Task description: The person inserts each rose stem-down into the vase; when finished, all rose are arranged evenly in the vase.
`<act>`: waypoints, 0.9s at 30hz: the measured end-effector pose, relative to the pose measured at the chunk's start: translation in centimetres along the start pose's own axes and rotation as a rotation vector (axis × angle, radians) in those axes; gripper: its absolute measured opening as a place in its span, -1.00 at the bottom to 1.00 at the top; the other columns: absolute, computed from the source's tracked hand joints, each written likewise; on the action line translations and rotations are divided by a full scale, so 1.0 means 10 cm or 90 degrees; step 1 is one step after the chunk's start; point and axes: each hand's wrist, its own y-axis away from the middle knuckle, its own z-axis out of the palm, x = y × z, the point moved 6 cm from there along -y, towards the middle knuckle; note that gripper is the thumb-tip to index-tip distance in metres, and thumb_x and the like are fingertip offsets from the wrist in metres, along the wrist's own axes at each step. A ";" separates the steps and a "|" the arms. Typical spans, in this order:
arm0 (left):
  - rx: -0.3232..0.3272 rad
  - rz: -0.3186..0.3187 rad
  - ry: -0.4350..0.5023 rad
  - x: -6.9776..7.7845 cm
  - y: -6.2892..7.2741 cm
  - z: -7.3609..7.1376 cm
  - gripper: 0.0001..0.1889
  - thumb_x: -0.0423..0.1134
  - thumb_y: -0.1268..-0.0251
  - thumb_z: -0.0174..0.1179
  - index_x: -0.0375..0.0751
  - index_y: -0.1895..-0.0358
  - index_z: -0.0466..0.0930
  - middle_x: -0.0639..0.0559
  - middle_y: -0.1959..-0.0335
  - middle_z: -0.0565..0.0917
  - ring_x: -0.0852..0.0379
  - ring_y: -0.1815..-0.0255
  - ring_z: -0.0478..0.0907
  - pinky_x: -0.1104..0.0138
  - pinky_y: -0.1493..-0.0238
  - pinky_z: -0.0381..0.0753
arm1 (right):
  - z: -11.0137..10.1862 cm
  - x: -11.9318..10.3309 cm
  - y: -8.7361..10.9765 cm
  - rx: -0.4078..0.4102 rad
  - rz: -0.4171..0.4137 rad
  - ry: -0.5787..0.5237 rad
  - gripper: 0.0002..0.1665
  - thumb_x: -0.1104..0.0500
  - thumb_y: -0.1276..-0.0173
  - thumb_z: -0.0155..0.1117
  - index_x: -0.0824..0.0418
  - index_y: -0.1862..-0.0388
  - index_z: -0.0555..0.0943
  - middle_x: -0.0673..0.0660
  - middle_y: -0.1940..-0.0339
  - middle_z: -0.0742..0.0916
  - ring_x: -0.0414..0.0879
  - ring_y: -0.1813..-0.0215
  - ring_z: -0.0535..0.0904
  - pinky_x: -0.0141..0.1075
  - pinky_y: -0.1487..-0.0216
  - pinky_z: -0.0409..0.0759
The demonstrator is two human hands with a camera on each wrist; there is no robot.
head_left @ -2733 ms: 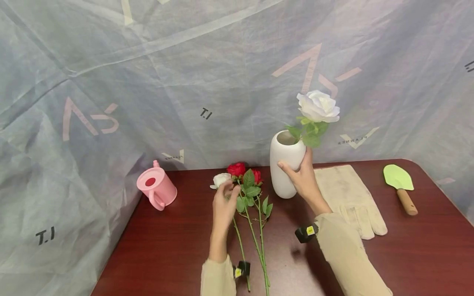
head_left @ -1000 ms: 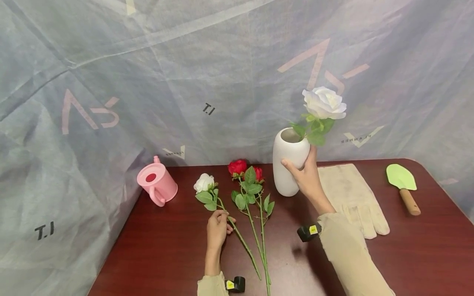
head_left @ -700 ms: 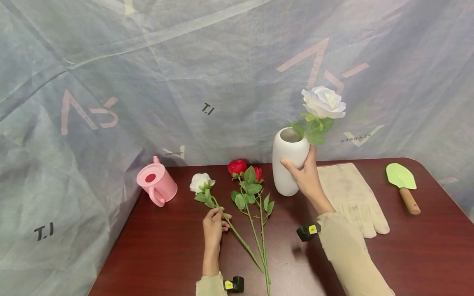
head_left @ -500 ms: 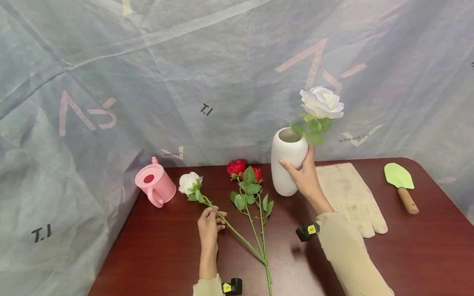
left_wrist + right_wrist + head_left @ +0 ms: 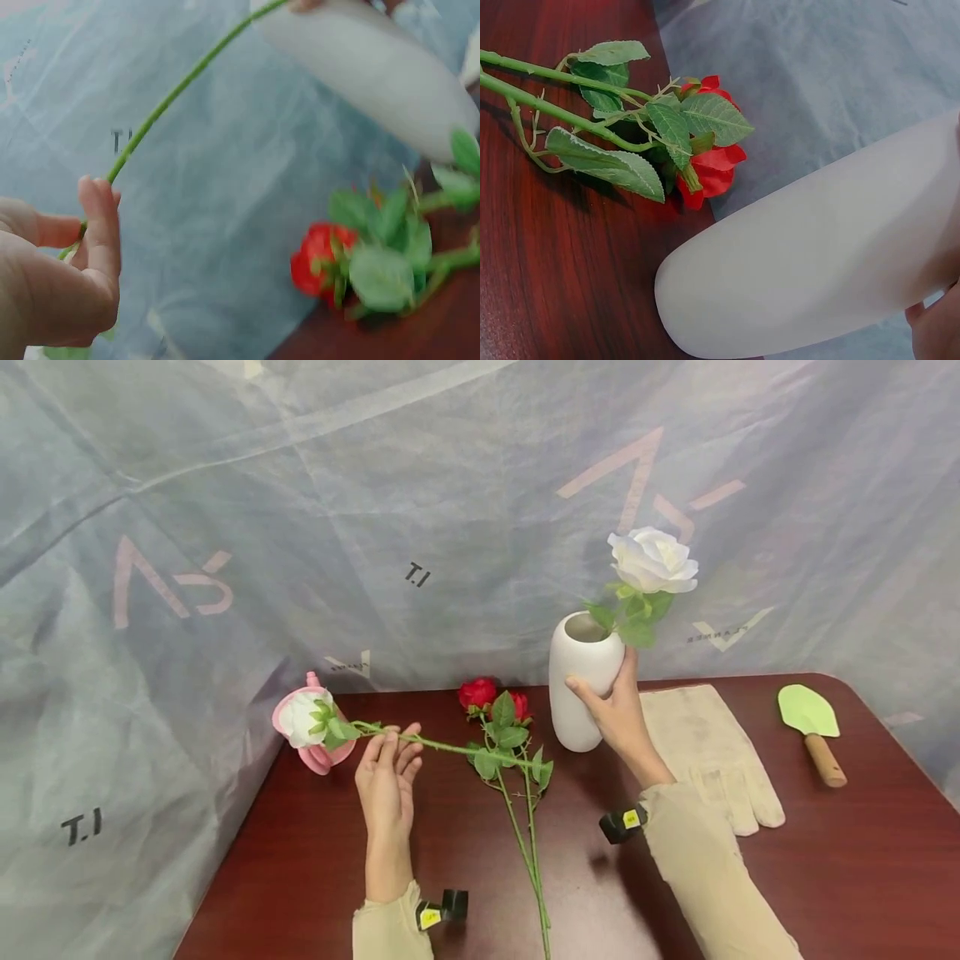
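My left hand (image 5: 390,781) pinches the green stem of a white rose (image 5: 303,720) between thumb and fingers. The rose lies nearly level in the air, its bloom to the left over the watering can and its stem end to the right. In the left wrist view the stem (image 5: 172,97) slants up from the fingertips. With my right hand (image 5: 618,714) I grip the side of a white vase (image 5: 581,693). Another white rose (image 5: 654,562) stands in that vase and leans right. Two red roses (image 5: 477,693) lie on the table between the hands.
A pink watering can (image 5: 341,752) stands at the table's left, partly behind the held bloom. Right of the vase lies a pair of cream work gloves (image 5: 686,727), then a green trowel (image 5: 810,714) with a wooden handle. Grey sheeting (image 5: 450,527) hangs behind the table (image 5: 300,877).
My left hand took hold of the white rose beside the red ones, moved it left, then lifted and turned it from slanting to nearly level. My right hand stays on the vase.
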 end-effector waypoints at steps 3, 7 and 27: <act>0.010 -0.012 0.060 0.02 -0.04 0.17 -0.91 -0.31 -0.39 0.04 -0.25 0.21 0.49 -0.14 0.22 0.70 0.21 0.61 0.55 0.53 0.65 0.44 | -0.02 0.00 -0.01 0.004 -0.002 0.000 -0.05 0.25 -0.19 0.35 0.22 -0.39 -0.02 0.25 -0.21 0.34 0.07 -0.13 0.35 0.03 -0.11 0.29; 0.025 -0.016 0.097 0.02 -0.07 0.40 -0.91 -0.28 -0.38 0.06 -0.22 0.22 0.53 -0.07 0.20 0.69 0.25 0.72 0.43 0.54 0.71 0.35 | -0.02 -0.01 0.00 0.004 0.001 0.009 -0.06 0.23 -0.20 0.35 0.22 -0.39 -0.03 0.27 -0.20 0.33 0.09 -0.13 0.35 0.04 -0.10 0.28; 0.040 0.191 0.038 0.27 -0.33 1.26 -0.90 -0.32 -0.34 0.10 -0.23 0.24 0.60 -0.08 0.33 0.65 0.32 0.86 0.07 0.50 0.78 0.06 | 0.01 -0.03 0.02 0.018 -0.007 0.030 -0.02 0.23 -0.20 0.34 0.17 -0.43 -0.05 0.28 -0.25 0.28 0.14 -0.17 0.30 0.03 -0.14 0.24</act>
